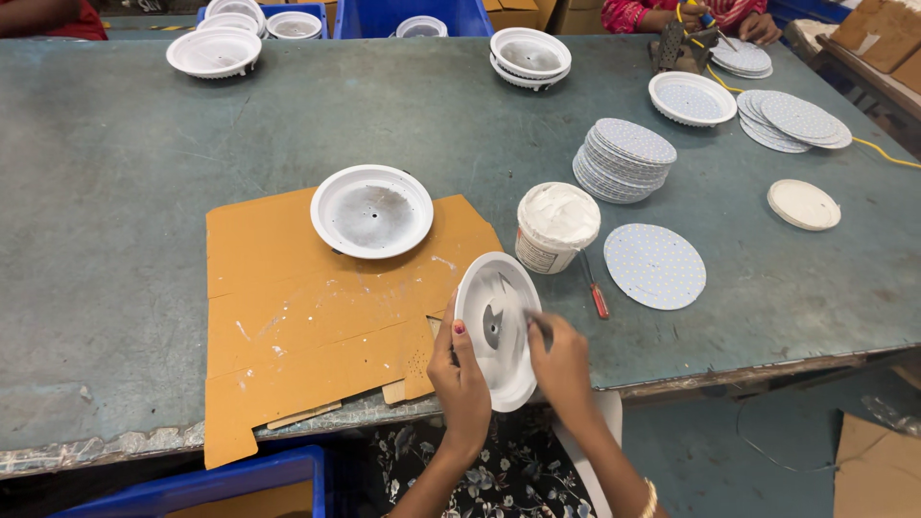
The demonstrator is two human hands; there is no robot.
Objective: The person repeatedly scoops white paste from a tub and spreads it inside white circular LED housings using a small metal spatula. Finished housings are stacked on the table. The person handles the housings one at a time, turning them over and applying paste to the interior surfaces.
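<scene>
Workbench edge, brush (537, 323) half-hidden behind housing (499, 331)

A small round white tub (556, 228) stands on the table (125, 173), just right of the flattened brown cardboard sheet (317, 317), filled to the brim with white paste; a label with dark print wraps its side. Beyond the table's far edge, well behind the tub, stand blue plastic crates (384, 17) and brown cardboard boxes (532, 13). More brown cardboard (887, 34) lies at the far right corner. Another blue crate (211, 484) sits below the near edge, under the cardboard sheet.
</scene>
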